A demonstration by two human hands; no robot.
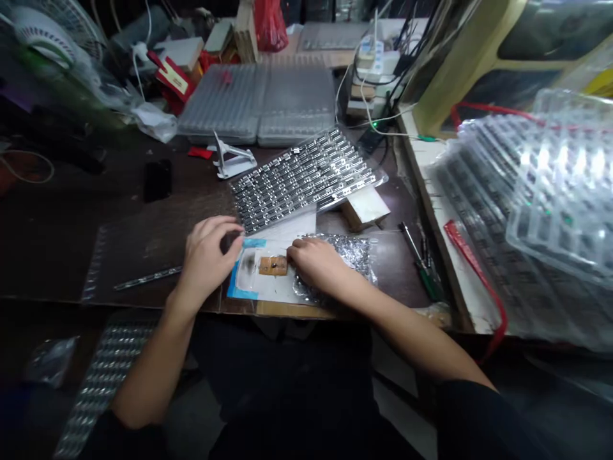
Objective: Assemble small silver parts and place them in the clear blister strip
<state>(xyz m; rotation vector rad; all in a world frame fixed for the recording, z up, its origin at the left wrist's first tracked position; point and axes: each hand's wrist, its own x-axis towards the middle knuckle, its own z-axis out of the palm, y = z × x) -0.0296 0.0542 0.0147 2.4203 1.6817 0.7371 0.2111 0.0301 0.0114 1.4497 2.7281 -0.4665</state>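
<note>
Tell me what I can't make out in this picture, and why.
All in the head view:
- What the right hand may hold: its curled fingers hide it.
- Whether the left hand touches the tray: too small to tell.
- The separate pieces in the bag: small, blurred, partly behind the right hand.
- The dark spot on the block: too small.
- The whole fan: cut off by the top edge.

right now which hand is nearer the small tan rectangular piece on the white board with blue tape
Right. The right hand is close by the small tan rectangular piece, at its right end; the left hand is farther off, across a gap to its left.
</note>
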